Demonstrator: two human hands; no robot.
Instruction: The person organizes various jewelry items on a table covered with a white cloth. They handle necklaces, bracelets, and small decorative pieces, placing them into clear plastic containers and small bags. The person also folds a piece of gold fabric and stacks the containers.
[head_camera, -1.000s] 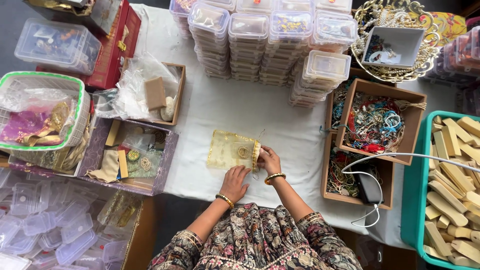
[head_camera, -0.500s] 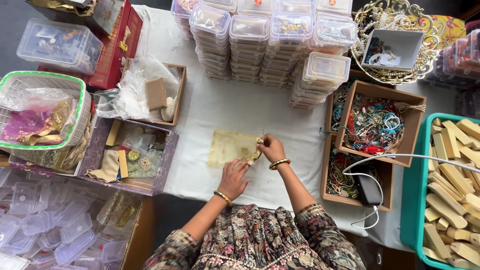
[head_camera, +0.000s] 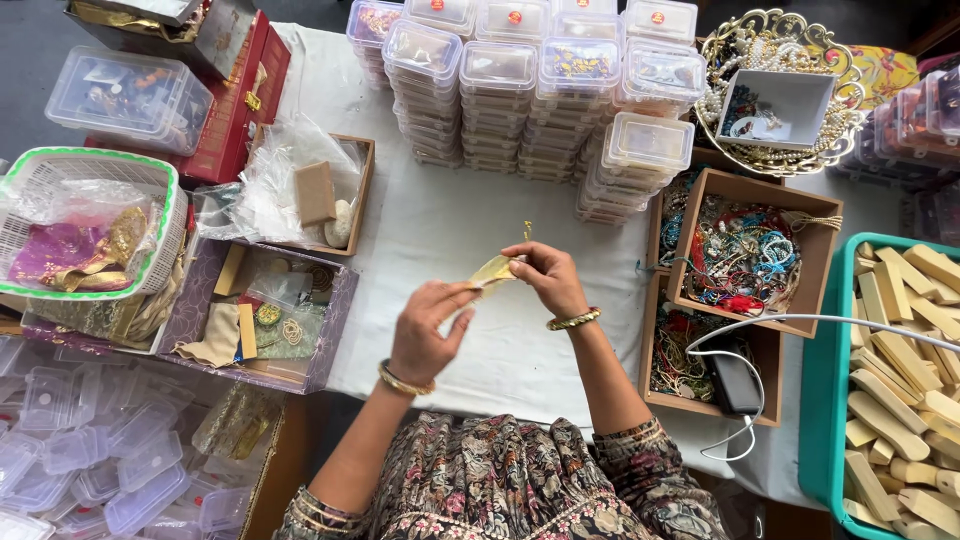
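From the head view, the left hand (head_camera: 425, 335) and right hand (head_camera: 545, 278) both pinch a small gold pouch (head_camera: 492, 270), holding it raised between them above the white table (head_camera: 440, 230). Stacked clear boxes (head_camera: 530, 90) stand beyond it, a cardboard box of bangles (head_camera: 745, 250) sits to the right, and a green-rimmed basket (head_camera: 90, 225) is far left.

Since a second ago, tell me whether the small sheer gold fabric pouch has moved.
Yes. The gold pouch has been lifted off the white tablecloth, now pinched between both hands, nearer the stacked clear plastic boxes.
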